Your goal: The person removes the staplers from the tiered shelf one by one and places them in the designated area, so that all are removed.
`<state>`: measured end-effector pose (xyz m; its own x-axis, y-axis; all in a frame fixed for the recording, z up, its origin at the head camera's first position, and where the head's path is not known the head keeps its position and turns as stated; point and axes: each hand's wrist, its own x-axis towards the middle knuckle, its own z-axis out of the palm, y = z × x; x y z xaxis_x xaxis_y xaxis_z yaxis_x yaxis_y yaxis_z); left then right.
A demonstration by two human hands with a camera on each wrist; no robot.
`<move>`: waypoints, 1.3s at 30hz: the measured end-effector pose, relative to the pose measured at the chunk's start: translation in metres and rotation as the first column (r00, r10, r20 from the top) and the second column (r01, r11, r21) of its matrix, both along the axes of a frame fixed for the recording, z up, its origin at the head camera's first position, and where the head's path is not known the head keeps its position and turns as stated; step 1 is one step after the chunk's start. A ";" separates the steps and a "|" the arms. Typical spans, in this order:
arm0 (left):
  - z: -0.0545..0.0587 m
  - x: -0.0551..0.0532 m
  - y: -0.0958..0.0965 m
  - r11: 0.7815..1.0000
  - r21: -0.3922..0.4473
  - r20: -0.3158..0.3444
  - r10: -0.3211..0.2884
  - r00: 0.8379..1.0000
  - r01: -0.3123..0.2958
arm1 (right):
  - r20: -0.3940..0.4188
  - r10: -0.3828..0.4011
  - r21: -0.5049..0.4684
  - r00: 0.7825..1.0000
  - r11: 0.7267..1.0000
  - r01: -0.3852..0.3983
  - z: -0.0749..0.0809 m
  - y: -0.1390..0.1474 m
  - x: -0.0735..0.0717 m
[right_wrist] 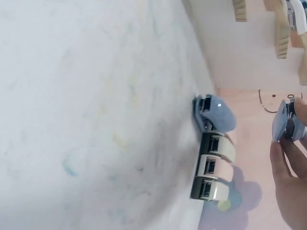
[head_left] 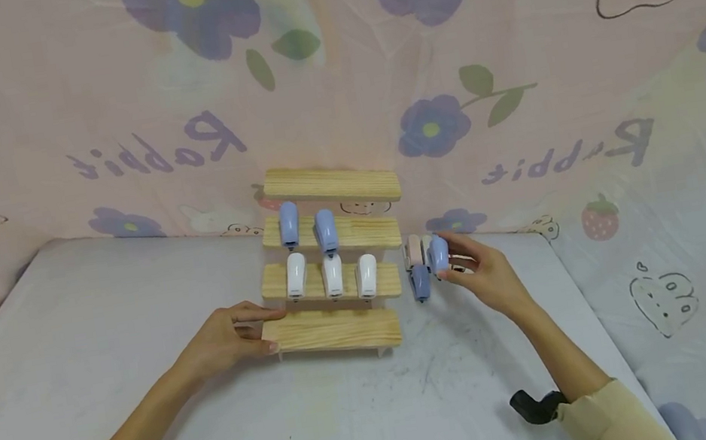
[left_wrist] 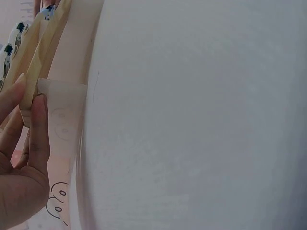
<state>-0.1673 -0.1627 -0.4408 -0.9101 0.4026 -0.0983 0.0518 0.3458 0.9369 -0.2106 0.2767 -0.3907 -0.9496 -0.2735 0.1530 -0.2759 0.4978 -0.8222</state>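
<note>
My left hand (head_left: 223, 338) grips the left end of the lowest board (head_left: 335, 331) of a stepped wooden rack, thumb on one face and fingers on the other in the left wrist view. To the right of the rack, my right hand (head_left: 490, 274) pinches a small blue stapler (head_left: 439, 253) between thumb and fingers, raised off the table in the right wrist view. Below it another blue stapler (right_wrist: 218, 114) stands on the table, in line with several pale staplers (right_wrist: 219, 167). On the rack sit two blue staplers (head_left: 326, 230) and, one step lower, three white staplers (head_left: 332, 276).
The rack's top board (head_left: 332, 185) and lowest board bear no staplers. A white table (head_left: 152, 295) extends around the rack. Behind it hangs a pink curtain (head_left: 338, 77) with flowers and rabbits. Black bent pieces (head_left: 537, 405) stick out at both wrists.
</note>
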 end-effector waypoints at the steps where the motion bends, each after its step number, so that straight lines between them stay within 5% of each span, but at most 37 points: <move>1: 0.000 0.000 0.000 1.000 -0.003 -0.004 0.000 1.000 0.000 | 0.006 -0.002 -0.003 1.000 1.000 0.002 -0.002 0.002 0.000; 16: -0.001 0.000 0.000 1.000 -0.007 -0.017 0.000 1.000 0.000 | 0.041 0.002 -0.081 0.999 0.997 0.001 -0.029 0.013 -0.002; 26: 0.000 0.000 0.000 1.000 -0.018 -0.020 0.003 1.000 -0.003 | 0.070 -0.052 -0.004 0.996 0.999 0.053 -0.045 0.017 -0.002; 39: -0.001 0.000 0.000 1.000 -0.007 0.003 0.007 1.000 -0.006 | 0.093 -0.041 -0.025 0.995 0.999 0.043 -0.062 0.020 -0.009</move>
